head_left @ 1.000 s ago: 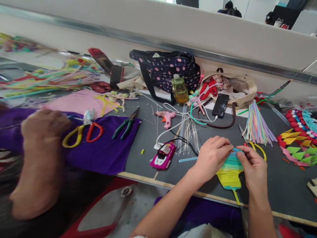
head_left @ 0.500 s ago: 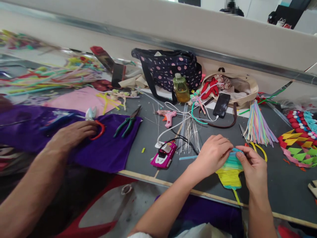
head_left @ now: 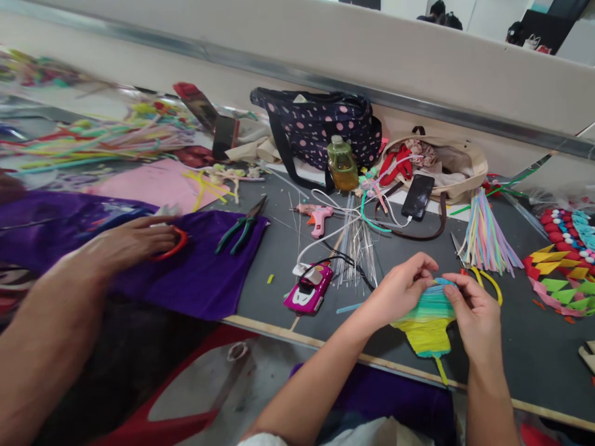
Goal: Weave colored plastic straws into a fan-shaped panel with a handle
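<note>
A flat pipe-cleaner piece [head_left: 430, 331], banded from blue through green to yellow, with a thin yellow-green stem at its bottom, hangs between my hands over the table's front edge. At its blue top edge, my left hand [head_left: 405, 286] pinches from the left, thumb against curled fingers. From the right, my right hand [head_left: 476, 303] grips the same top edge between thumb and fingers. The fingertips hide part of that edge. Just behind my right hand lie scissors with yellow handles [head_left: 487, 282]. A light-blue strip [head_left: 349, 308] lies left of my left wrist.
At left, a co-worker's hand [head_left: 134, 238] holds red-handled cutters over purple cloth [head_left: 199, 291]. Nearby are pliers [head_left: 242, 226], a pink glue gun [head_left: 318, 218], a magenta car-shaped device [head_left: 309, 290], thin wires [head_left: 360, 251], a phone [head_left: 417, 197] and a pastel pipe-cleaner bundle [head_left: 488, 235].
My left fingers have lifted and spread slightly from the top edge. The pipe-cleaner piece has tilted a little leftward. The co-worker's hand has shifted left and turned the cutters.
</note>
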The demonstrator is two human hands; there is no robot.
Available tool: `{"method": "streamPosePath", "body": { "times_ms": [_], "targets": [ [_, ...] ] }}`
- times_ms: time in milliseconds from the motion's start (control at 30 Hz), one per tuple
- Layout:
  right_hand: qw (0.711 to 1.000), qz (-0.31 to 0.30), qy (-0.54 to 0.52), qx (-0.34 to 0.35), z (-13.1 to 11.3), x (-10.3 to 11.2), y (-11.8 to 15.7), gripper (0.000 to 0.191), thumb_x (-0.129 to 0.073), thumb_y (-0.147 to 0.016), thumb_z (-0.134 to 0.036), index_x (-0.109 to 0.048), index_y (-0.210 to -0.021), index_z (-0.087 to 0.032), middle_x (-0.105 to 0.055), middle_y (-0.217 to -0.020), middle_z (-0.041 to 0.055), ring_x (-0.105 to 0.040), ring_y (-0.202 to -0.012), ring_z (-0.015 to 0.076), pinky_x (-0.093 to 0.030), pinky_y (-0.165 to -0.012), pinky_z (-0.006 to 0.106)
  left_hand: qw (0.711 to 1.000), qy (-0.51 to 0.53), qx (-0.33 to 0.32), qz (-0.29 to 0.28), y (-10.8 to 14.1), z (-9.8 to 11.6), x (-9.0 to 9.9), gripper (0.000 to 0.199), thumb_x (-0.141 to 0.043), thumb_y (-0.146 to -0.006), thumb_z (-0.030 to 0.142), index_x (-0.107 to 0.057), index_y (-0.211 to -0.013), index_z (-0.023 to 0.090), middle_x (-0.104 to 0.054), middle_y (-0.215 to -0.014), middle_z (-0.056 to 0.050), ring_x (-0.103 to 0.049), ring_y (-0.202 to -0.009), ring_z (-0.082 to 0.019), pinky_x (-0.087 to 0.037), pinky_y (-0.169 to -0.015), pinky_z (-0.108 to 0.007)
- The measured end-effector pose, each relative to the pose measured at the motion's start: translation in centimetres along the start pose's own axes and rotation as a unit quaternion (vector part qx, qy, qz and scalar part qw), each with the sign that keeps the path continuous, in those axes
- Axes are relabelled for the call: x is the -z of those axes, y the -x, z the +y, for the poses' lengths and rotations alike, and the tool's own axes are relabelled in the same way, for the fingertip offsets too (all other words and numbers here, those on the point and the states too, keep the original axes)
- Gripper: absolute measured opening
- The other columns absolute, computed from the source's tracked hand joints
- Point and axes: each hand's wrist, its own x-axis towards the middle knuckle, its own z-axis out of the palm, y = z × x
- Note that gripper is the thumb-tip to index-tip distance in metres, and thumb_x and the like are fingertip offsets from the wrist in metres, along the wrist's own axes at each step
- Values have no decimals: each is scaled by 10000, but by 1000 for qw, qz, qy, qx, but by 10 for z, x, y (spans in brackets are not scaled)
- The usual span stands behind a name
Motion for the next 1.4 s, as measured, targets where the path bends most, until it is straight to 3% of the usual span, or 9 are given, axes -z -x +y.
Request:
{"method": "streamPosePath", "body": {
  "times_ms": [200, 433, 700, 833, 1200, 1400],
  "targets": [
    [999, 16, 42, 22, 6, -1, -1, 293, -629, -835, -432, -714, -994, -201, -721, -914, 66, -662, -787, 213, -531, -697, 311, 992, 116, 19, -54, -1, -2, 3, 318, -516, -794, 110, -474, -1104, 164, -572, -809, -3, -532, -713, -113, -406, -642, -223],
    [997, 24, 64, 31, 7, -5, 0, 305, -607, -850, -445, -709, -997, -198, -719, -929, 74, -660, -817, 220, -521, -709, 312, 998, 42, 13, -40, -1, -6, 5, 481, -484, -710, 40, -461, -1166, 193, -588, -823, 10, -545, -720, -111, -394, -630, -212],
    [994, 47, 86, 38, 6, -5, 2, 310, -602, -852, -454, -713, -1001, -205, -723, -956, 68, -655, -843, 223, -509, -768, 334, 999, 28, 11, -41, -1, -1, 7, 457, -443, -716, 42, -502, -1147, 182, -596, -912, -24, -546, -763, -120, -420, -648, -220],
    [993, 64, 93, 41, 6, -5, 3, 305, -603, -854, -451, -717, -995, -206, -727, -968, 69, -657, -856, 226, -503, -782, 334, 999, -14, 20, -42, -1, 0, 10, 413, -459, -720, 69, -539, -1107, 188, -596, -826, 5, -537, -739, -125, -402, -637, -225],
    [993, 65, 87, 41, 7, -3, 3, 315, -609, -847, -457, -713, -1001, -203, -727, -967, 67, -662, -861, 221, -512, -765, 320, 972, 211, 53, -91, -5, -11, 7, 469, -550, -646, 81, -479, -1105, 149, -508, -724, 49, -471, -639, -93, -354, -578, -211],
    [993, 61, 88, 44, 10, -4, 1, 319, -609, -843, -468, -716, -993, -207, -729, -960, 64, -663, -856, 220, -516, -766, 320, 974, 204, 54, -80, -4, -12, 4, 413, -558, -661, 71, -509, -1063, 150, -507, -734, 47, -468, -648, -90, -350, -590, -210]
  ]
}}
